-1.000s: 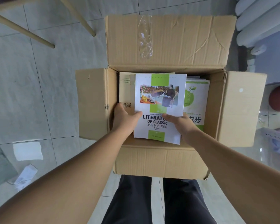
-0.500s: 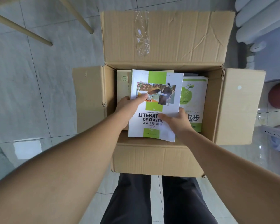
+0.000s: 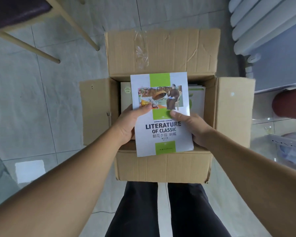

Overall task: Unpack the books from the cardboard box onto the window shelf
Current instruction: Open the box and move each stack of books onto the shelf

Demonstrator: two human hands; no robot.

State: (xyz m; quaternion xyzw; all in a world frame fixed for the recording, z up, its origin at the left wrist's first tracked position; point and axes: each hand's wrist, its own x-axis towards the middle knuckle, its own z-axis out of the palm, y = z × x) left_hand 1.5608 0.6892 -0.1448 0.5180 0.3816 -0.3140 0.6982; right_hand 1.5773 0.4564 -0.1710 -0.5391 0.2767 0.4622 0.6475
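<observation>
Left hand and right hand grip one book by its side edges, thumbs on the cover, above the box. More books lie inside; no shelf shows, so unpacking seems barely begun.

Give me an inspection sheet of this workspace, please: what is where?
Surface: grey tiled floor.
Job's things: open brown cardboard box; white-and-green paperback book titled Literature of Classic held above it; cream book and green-and-white book inside; window shelf not in view.
Clutter: clear plastic crate at right, contents unclear.
Hands: left hand grips the paperback's left edge, right hand its right edge.
Cables: nothing seen.
Surroundings: pale wooden chair legs, white ribbed radiator, dark trouser legs.
</observation>
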